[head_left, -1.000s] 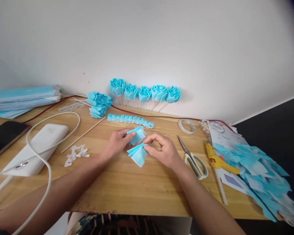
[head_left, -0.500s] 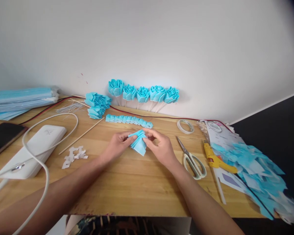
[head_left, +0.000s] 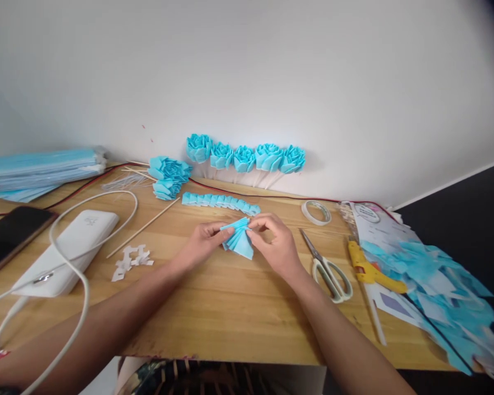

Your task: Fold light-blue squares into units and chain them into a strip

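A light-blue pleated piece of thin fabric [head_left: 239,241] is held up over the middle of the table, its folds gathered at the top and fanned out below. My left hand [head_left: 208,241] pinches its left side between thumb and fingers. On the other side, my right hand [head_left: 275,244] is closed on the upper right edge, thumb against the fingertips. Just beyond both hands lies a row of small folded blue petals [head_left: 220,203]. Scissors [head_left: 327,274] with pale handles lie to the right of my right hand.
Several blue fabric flowers [head_left: 243,159] on sticks lean against the wall. More flowers [head_left: 168,175] lie left of them. A power bank [head_left: 68,247], cable, phone [head_left: 14,236] and white scraps [head_left: 132,262] occupy the left. Tape roll [head_left: 315,213], yellow glue gun [head_left: 368,269] and blue scraps [head_left: 440,296] lie right.
The pleated fabric has fanned out wider, its lower edge spreading to the right. Both hands keep their pinch on it. The whole view has shifted slightly.
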The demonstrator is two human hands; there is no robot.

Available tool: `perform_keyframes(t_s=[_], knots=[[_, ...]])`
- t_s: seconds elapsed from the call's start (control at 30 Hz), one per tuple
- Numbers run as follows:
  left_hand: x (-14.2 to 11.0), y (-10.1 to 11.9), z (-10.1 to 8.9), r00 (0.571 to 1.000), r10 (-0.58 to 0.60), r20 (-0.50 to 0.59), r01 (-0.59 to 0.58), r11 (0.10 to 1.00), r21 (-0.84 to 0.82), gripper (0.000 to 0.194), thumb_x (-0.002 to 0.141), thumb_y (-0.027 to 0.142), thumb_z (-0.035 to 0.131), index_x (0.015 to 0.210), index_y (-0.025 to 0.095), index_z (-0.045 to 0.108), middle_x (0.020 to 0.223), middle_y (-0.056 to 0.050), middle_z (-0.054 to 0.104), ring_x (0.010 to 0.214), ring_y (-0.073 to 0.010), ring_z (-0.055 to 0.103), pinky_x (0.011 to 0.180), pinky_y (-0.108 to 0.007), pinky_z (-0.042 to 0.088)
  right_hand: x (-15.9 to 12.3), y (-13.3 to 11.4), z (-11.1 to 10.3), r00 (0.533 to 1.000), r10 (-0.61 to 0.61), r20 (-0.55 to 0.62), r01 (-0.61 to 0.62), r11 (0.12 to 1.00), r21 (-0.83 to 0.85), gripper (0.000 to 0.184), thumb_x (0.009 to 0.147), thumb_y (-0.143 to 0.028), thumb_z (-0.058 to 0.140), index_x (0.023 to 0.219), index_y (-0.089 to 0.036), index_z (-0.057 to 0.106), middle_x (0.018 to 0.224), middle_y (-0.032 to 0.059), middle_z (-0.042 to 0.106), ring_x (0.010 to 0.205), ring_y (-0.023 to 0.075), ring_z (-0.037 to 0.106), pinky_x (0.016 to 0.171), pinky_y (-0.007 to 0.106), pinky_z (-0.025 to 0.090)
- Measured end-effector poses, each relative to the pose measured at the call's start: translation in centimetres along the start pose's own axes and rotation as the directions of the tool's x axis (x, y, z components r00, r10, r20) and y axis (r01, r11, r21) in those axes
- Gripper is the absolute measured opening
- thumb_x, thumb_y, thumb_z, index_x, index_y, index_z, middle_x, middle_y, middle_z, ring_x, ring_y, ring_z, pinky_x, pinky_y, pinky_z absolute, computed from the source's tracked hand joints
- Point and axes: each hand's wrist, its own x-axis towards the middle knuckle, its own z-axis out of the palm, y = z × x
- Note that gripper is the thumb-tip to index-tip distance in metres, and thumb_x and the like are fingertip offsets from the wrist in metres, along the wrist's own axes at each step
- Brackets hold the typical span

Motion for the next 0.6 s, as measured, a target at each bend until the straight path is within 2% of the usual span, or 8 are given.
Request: perform_keyframes(t_s=[0.13,0.2,0.33,0.47,0.6], knots=[[0.4,-0.5,-0.1,0.998,-0.038,-0.059,0.026,0.981,-0.191,0.033,0.078,0.047,0.063,0.075,0.014,0.067,0.068,-0.003,0.064,0.064,-0.0146,0.055,0.068,-0.027,0.045,0.2,-0.4,-1.0,0.998,-0.056,0.008,0.056,0.995,0.078,0.007,0.079,-0.016,0.061,0.081,-0.022,0.060,0.102,0.0056,0.067,0.100,0.0210,0.061,0.093,0.042,0.045],[0.5,-0.6,-0.2,0.995,-0.059,-0.086,0.035,0.966,-0.257,0.033,0.076,0.046,0.065,0.079,0.014,0.068,0.070,-0.004,0.065,0.065,-0.0149,0.056,0.068,-0.027,0.046,-0.1,-0.6,-1.4,0.997,-0.033,0.073,0.018,0.981,0.194,0.006,0.080,-0.018,0.061,0.083,-0.022,0.059,0.096,0.0046,0.068,0.094,0.0198,0.063,0.089,0.039,0.048],[0.2,-0.5,-0.1,0.994,-0.067,-0.089,0.044,0.970,-0.240,0.034,0.077,0.047,0.065,0.083,0.014,0.069,0.072,-0.004,0.066,0.064,-0.0148,0.056,0.062,-0.025,0.045,-0.9,-1.0,-1.3,0.978,0.028,0.205,-0.106,0.918,0.382,0.008,0.082,-0.025,0.062,0.089,-0.022,0.059,0.085,0.0022,0.066,0.080,0.0161,0.064,0.074,0.030,0.052],[0.0,-0.1,0.2,0.993,-0.090,-0.074,0.073,0.976,-0.207,0.035,0.076,0.048,0.066,0.084,0.014,0.070,0.067,-0.001,0.063,0.057,-0.0113,0.051,0.055,-0.022,0.040,-1.3,-1.1,-0.2,0.971,0.102,0.215,-0.167,0.936,0.308,0.024,0.081,-0.025,0.063,0.104,-0.023,0.061,0.086,0.0016,0.066,0.083,0.0156,0.063,0.075,0.029,0.051],[0.1,-0.2,0.2,0.994,-0.083,-0.066,0.068,0.976,-0.207,0.033,0.076,0.047,0.066,0.084,0.015,0.071,0.077,-0.002,0.068,0.074,-0.0158,0.059,0.072,-0.026,0.045,-0.8,-0.7,0.6,0.974,0.195,0.116,-0.217,0.949,0.228,0.025,0.082,-0.024,0.061,0.107,-0.022,0.062,0.082,0.0002,0.065,0.073,0.0133,0.061,0.071,0.027,0.051]])
